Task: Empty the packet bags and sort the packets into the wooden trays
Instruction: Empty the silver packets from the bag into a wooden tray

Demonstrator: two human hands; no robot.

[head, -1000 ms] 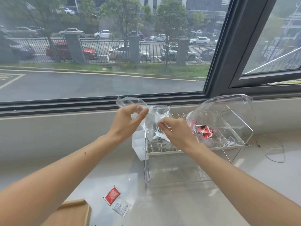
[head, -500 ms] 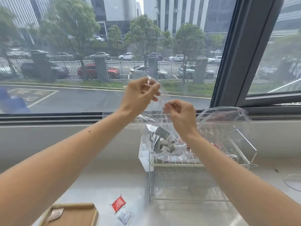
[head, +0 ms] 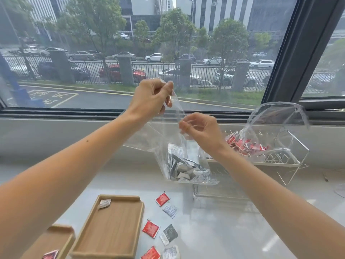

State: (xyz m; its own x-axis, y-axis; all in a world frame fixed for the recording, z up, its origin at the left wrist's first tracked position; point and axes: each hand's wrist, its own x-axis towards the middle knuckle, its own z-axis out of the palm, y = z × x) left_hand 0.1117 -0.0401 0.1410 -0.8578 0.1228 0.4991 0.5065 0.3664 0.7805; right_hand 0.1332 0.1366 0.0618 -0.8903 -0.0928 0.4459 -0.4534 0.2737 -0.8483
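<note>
I hold a clear plastic bag (head: 169, 139) in the air over the counter, its bottom full of silver-grey packets (head: 183, 168). My left hand (head: 152, 98) pinches the bag's top edge high up. My right hand (head: 200, 128) pinches the other side of the opening, lower and to the right. A second clear bag (head: 276, 126) with red packets (head: 244, 145) lies on the wire rack (head: 280, 162) behind. A large wooden tray (head: 110, 227) holds one grey packet (head: 104, 203). A smaller tray (head: 54, 240) at lower left holds a red packet (head: 50, 255).
Loose red packets (head: 162, 199) and grey packets (head: 170, 233) lie scattered on the white counter to the right of the large tray. A window ledge (head: 56, 135) runs behind the counter. A thin loop of cable (head: 339, 191) lies at the far right.
The grey-packet bag has come off the rack and hangs lower and nearer, above the counter. My view has tilted down, so both trays and more loose packets show.
</note>
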